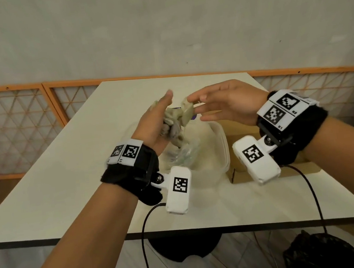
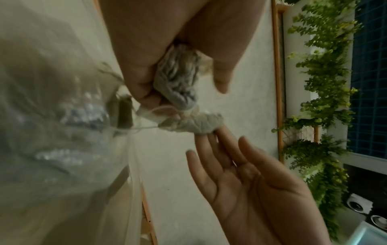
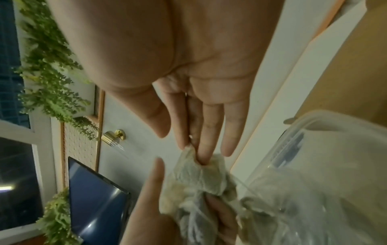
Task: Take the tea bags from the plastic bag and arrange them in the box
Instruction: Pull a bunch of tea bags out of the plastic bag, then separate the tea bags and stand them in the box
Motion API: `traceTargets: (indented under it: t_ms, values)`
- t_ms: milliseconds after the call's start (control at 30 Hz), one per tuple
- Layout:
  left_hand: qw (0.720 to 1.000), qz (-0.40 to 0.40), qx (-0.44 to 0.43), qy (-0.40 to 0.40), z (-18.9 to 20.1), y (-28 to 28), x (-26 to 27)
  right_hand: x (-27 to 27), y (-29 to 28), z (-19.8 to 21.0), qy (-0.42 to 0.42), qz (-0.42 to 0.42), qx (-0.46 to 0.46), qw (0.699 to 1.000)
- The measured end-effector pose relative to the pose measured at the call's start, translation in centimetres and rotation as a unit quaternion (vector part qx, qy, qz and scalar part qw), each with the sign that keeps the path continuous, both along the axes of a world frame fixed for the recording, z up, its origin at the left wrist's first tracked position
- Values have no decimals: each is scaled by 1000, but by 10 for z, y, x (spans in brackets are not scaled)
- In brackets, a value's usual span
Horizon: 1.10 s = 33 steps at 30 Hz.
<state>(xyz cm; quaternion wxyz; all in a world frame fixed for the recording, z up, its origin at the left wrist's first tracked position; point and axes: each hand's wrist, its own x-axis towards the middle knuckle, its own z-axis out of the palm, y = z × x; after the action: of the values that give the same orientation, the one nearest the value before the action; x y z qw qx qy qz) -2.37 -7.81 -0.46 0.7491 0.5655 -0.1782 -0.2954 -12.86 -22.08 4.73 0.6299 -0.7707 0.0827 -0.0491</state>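
My left hand [image 1: 157, 125] is raised over the table and grips a bunch of crumpled pale tea bags [image 1: 175, 121] with strings trailing down. In the left wrist view the fingers curl round the tea bags [image 2: 178, 79]. My right hand [image 1: 223, 103] reaches in from the right with straight fingers. Its fingertips [image 2: 211, 137] touch one tea bag [image 2: 194, 124] that sticks out of the bunch; the same tea bag [image 3: 201, 174] shows in the right wrist view. The clear plastic bag [image 1: 183, 155] hangs below my left hand. A brown cardboard box [image 1: 239, 132] stands on the right, under my right wrist.
A clear plastic container [image 1: 225, 147] sits on the white table [image 1: 86, 168] under the hands, with the plastic bag drooping into it. Camera cables hang over the table's front edge. A wooden lattice screen [image 1: 12, 124] and a wall stand behind the table.
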Motion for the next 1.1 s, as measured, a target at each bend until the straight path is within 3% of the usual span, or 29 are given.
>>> traceTargets:
  t_ms: [67, 133, 200, 300, 367, 533, 600, 800, 900, 1033, 1100]
  values:
    - [993, -87, 21, -72, 2, -5, -6, 2, 8, 0, -5, 7, 42, 999]
    - [990, -91, 15, -103, -3, -7, -12, 1, 9, -2, -10, 4, 86, 996]
    - [997, -61, -8, -56, -8, -6, -11, -5, 6, -4, -12, -14, 69, 997]
    - [997, -22, -70, 37, -10, 2, -3, -20, 4, -17, -3, -49, -155, 987]
    - [991, -22, -103, 84, -5, 7, 0, -25, 10, -33, 8, -44, -237, 970]
    - [978, -52, -149, 137, 6, 9, -7, -8, 30, -45, -11, -9, -123, 992]
    - [976, -52, -154, 145, 10, 12, -10, 0, 34, -45, 4, 9, -140, 990]
    - [933, -56, -299, 191, 25, 39, 5, -3, 15, -49, 110, -63, -339, 932]
    - [909, -71, -332, 241, 13, 49, 7, -27, 12, -41, 107, -98, -419, 896]
    - [937, -45, -259, 228, -20, 40, -10, -69, 16, -46, 160, -104, -427, 884]
    - [948, -35, -244, 204, -28, 33, -18, -85, 8, -56, 190, -121, -452, 863]
